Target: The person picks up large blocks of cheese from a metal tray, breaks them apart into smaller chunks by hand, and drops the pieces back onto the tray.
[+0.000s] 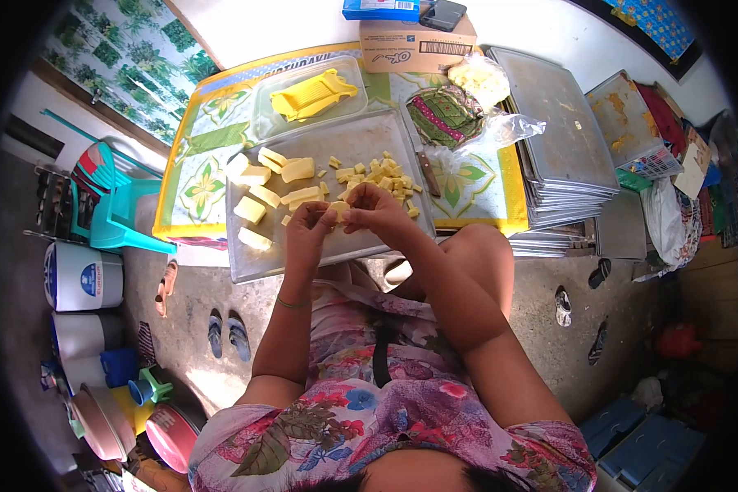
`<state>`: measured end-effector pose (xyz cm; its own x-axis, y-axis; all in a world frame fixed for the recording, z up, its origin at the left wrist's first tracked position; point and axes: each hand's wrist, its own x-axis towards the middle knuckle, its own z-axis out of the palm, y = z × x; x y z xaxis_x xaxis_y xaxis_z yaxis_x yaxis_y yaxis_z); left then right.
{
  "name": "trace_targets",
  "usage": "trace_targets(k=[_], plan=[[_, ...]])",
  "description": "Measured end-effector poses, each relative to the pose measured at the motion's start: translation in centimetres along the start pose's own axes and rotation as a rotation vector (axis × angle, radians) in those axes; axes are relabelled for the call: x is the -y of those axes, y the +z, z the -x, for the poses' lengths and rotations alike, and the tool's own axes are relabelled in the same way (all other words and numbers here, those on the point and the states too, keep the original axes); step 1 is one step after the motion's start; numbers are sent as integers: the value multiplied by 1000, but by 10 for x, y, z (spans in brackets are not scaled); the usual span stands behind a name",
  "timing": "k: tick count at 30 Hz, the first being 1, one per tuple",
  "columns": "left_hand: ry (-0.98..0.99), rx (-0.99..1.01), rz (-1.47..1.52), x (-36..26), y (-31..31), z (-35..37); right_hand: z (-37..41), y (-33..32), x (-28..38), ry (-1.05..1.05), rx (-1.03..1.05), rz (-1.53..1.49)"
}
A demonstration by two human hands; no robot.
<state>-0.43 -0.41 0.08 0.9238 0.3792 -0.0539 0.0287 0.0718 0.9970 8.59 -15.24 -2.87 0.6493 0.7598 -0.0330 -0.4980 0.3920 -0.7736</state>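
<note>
In the head view, my left hand (pixel 309 228) and my right hand (pixel 377 211) meet over a metal tray (pixel 262 261), fingertips pinched on a small yellow cheese-like piece (pixel 338 211). Thick pale yellow chunks (pixel 250 210) lie on the left side of the tray. Toward its right side is a pile of small cut cubes (pixel 383 174), partly behind my right hand. A knife (pixel 429 175) with a brown handle lies by the tray's right edge.
Behind the tray, a clear plastic container (pixel 262 119) holds a yellow crinkled item (pixel 315 94). A cardboard box (pixel 418 47) stands at the back. Right of it are a plastic bag (pixel 479 82), a green patterned cloth (pixel 444 115) and stacked metal trays (pixel 557 123). A teal chair (pixel 123 215) stands left.
</note>
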Motion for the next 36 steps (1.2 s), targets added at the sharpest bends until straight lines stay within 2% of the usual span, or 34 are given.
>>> trace_targets(k=[6,9,12,15,23,27,30,36], plan=[[-14,-16,9,1,1,-1,2,3,4,4,-26,-71],[-18,-37,19,1,1,-1,1,6,9,96,-86,-179],[-19,-29,17,1,1,0,-1,4,5,94,-87,-202],[-27,16,37,-1,2,1,0,3,0,-7,-65,-1],[-135,48,152,-2,3,2,1,2,7,44,-51,-224],[-100,52,111,2,2,3,2,6,12,96,-47,-301],[-85,63,108,6,1,3,1,3,3,7,-23,-11],[-138,84,218,4,6,4,2,0,4,-5,6,-112]])
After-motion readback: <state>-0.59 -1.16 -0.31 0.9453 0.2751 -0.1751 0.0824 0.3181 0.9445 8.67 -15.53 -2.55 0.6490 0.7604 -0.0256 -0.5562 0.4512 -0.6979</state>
